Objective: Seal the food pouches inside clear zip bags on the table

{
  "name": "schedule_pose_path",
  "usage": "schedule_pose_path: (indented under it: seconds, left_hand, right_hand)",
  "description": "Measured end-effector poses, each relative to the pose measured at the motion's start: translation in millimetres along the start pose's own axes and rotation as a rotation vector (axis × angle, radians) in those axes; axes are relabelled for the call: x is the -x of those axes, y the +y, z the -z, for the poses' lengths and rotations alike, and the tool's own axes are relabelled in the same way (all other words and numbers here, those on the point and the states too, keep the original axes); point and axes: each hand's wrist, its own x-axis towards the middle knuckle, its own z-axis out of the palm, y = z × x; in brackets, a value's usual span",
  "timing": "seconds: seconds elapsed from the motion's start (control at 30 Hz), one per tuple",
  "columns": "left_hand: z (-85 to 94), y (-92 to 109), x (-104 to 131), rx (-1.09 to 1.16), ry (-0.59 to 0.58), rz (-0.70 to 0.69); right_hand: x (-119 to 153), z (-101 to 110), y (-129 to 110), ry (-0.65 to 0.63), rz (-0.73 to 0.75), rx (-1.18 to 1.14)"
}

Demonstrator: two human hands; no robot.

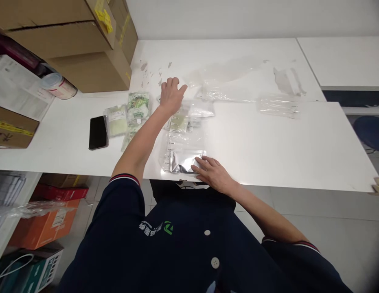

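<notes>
Resting on a pouch [178, 159] near the front of the table [268, 154], right hand [216, 175] spreads, grip released | left hand [172, 95] arches beyond, grip unclear | an edgeward nudge could drop the pouch

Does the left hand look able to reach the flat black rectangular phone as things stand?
Probably yes: low, green-printed plastic packets lie between the left hand and the phone, but the hand could likely pass over them; the phone's face is uncovered.

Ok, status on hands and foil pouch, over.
Left hand: fingers curled, grip unclear. Right hand: fingertips on foil pouch. Pouch near table edge, right end partly covered.
</notes>
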Motion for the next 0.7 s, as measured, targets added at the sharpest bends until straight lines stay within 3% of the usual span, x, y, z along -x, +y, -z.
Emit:
schedule_pose_path:
  seconds: [0.1,0.23,0.33,0.43,0.57,0.7]
  left_hand:
    - [15.8,24,60,0.135,-0.12,-0.041]
    - [57.1,53,165,0.304,-0.493,-0.194]
    - [68.9,65,222,0.217,-0.567,-0.153]
    - [56.3,69,247,0.129,-0.517,-0.15]
    - [30.6,69,256,0.039,-0.455,-0.204]
    - [22.8,66,266,0.001,-0.409,-0.232]
  right_hand:
    - [1,1,0,-0.015,-0.027,-0.033]
    - [0,1,0,-0.051,-0.045,-0.065]
    - [-3,-2,1,-0.067,-0.05,-0.075]
    - [-6,-4,2,-0.077,-0.048,-0.1]
    - [-7,-5,4,-0.079,-0.047,-0.114]
    - [-5,-6,4,-0.074,-0.045,-0.101]
